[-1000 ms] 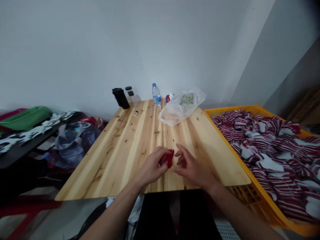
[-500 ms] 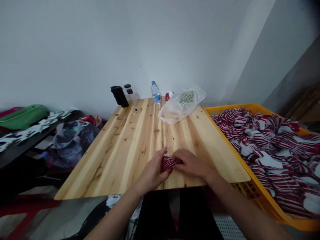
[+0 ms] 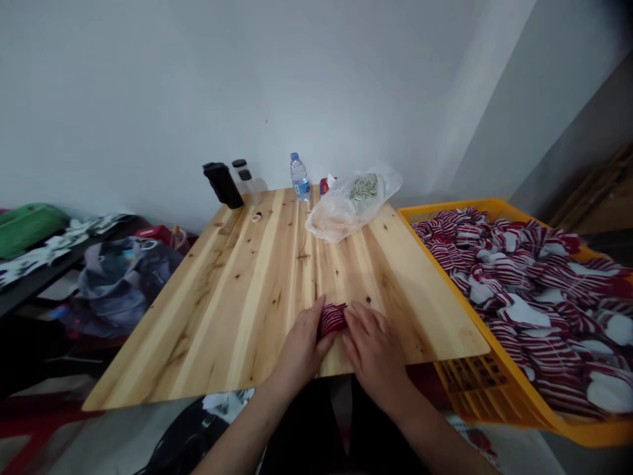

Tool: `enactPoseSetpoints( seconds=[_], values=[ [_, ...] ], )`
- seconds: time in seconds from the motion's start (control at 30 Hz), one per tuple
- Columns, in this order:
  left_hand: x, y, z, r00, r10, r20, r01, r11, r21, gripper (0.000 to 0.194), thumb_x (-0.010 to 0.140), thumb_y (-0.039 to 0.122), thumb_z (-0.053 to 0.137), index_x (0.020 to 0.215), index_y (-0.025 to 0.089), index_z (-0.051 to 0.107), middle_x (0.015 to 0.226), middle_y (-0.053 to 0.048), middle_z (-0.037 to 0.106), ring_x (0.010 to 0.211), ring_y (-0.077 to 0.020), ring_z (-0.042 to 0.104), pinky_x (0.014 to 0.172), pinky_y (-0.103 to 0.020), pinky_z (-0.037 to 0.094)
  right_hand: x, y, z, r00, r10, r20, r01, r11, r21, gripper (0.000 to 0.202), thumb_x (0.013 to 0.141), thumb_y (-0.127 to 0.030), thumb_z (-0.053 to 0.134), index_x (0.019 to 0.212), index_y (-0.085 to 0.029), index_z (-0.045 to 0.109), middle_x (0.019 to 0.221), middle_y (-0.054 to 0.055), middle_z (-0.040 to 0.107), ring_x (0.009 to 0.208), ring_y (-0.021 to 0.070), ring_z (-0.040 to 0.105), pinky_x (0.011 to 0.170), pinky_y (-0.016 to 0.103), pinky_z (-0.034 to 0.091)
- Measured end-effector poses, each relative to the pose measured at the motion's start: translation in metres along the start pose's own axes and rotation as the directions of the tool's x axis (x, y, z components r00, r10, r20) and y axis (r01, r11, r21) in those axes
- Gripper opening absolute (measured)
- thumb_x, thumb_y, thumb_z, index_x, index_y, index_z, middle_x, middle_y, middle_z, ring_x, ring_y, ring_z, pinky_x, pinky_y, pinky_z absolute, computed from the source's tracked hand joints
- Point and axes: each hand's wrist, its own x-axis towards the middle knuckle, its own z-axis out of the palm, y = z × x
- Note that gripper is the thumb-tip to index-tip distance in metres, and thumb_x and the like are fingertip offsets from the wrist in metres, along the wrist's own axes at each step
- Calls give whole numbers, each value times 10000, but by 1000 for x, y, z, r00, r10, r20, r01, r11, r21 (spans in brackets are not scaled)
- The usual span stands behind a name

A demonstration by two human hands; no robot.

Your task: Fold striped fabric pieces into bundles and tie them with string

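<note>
A small maroon-and-white striped sock (image 3: 333, 319) lies bunched at the front of the wooden table (image 3: 237, 316). My left hand (image 3: 304, 340) grips its left side, thumb in front and fingers behind. From the other side my right hand (image 3: 370, 343) touches the sock's right edge with its fingertips, the fingers stretched out and the back of the hand facing up. Part of the sock is hidden by the left hand. To the right, a yellow plastic crate (image 3: 514, 396) holds a heap of similar striped socks (image 3: 519, 270).
At the back stand a black bottle (image 3: 223, 185), a clear tumbler (image 3: 246, 181), a water bottle (image 3: 299, 178) and a plastic bag (image 3: 341, 211) with pale green contents. A tape roll (image 3: 256, 216) lies nearby. Left of the table sits a grey-blue bag (image 3: 123, 284).
My right hand has turned from curling over the sock to lying flatter with fingers extended at its edge. The left hand keeps its hold. The view has shifted slightly.
</note>
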Motion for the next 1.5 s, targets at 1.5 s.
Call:
enactPoseSetpoints(
  seconds=[1.5],
  values=[
    [-4, -2, 5, 994, -99, -50, 89, 981, -172, 771, 791, 94, 536, 1503, 186, 257, 1123, -115, 632, 1022, -233, 600, 923, -394, 489, 36, -40, 20, 995, 100, -31, -101, 995, -23, 190, 920, -299, 533, 1074, -191, 563, 1020, 95, 592, 975, 267, 564, 849, 418, 485]
  ],
)
